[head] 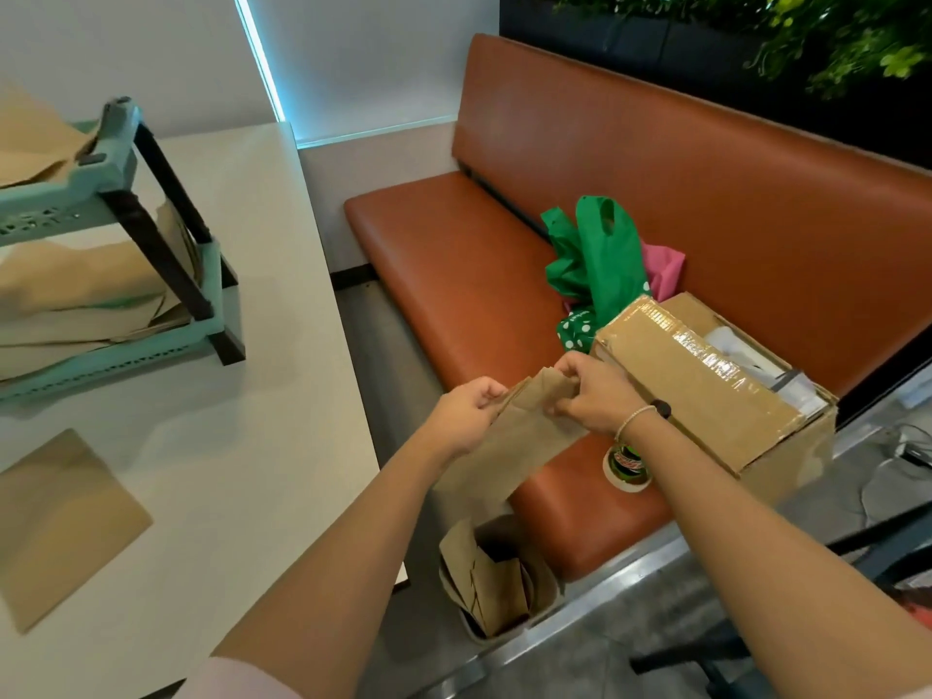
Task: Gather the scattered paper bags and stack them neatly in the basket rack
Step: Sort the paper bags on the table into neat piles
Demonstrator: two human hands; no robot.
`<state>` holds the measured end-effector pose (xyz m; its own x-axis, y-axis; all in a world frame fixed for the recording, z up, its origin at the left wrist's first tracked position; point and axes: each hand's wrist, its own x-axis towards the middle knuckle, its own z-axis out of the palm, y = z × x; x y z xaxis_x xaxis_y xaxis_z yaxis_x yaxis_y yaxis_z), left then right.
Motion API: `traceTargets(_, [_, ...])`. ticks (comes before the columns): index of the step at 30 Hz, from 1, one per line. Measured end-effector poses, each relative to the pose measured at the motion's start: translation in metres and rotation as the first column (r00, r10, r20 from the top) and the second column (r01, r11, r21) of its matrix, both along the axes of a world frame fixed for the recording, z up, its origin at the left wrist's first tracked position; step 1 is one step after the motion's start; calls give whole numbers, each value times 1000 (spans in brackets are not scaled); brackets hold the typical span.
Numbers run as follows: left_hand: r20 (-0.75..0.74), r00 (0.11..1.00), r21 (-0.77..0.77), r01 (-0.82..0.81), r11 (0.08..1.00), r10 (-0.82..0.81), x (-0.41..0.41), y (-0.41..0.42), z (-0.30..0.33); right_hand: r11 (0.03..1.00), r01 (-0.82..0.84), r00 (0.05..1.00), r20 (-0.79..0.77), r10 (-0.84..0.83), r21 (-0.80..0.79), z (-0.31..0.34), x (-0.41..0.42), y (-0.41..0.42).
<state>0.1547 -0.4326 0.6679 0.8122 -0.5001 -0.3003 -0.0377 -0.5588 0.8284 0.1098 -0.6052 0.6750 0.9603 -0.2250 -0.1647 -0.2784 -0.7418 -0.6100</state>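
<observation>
Both hands are up in front of the person, over the gap between the white table (282,345) and the orange bench (454,274), and both are pinched onto one brown paper bag (509,446). The left hand (466,416) has its fingers curled tight on the bag's top left edge; the right hand (597,396), with a bead bracelet and a dark band at the wrist, grips the top right edge. The bag hangs flat and slanted below them, its lower end down toward the floor.

Under it, by the bench front, a small bin (497,582) stands stuffed with more crumpled paper bags. Another paper bag (60,527) lies flat on the table near its left edge. Farther back on the table stands the pale green basket rack (166,274) with dark legs, brown bags already piled in both its tiers.

On the bench seat sits an open cardboard box (706,391) with shiny tape along its flap, just beside the right hand. Behind the box lie a green plastic bag (600,259) and something pink (665,272). A roll of tape (627,466) rests on the seat below the right wrist.
</observation>
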Motion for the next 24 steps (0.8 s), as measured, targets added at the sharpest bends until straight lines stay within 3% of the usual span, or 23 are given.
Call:
traceTargets(6, [78, 995, 124, -78, 989, 69, 7, 20, -14, 979, -57, 966, -259, 4, -196, -77, -9, 25])
traceTargets(10, [119, 990, 174, -99, 980, 79, 14, 32, -23, 990, -4, 918, -394, -54, -143, -133, -22, 52])
traceTargets(16, [95, 994, 167, -66, 984, 50, 19, 44, -26, 990, 49, 891, -443, -103, -132, -194, -24, 67])
traceTargets(24, [95, 995, 164, -46, 985, 30, 29, 53, -30, 1000, -5, 864, -503, -10, -27, -188, 7, 85])
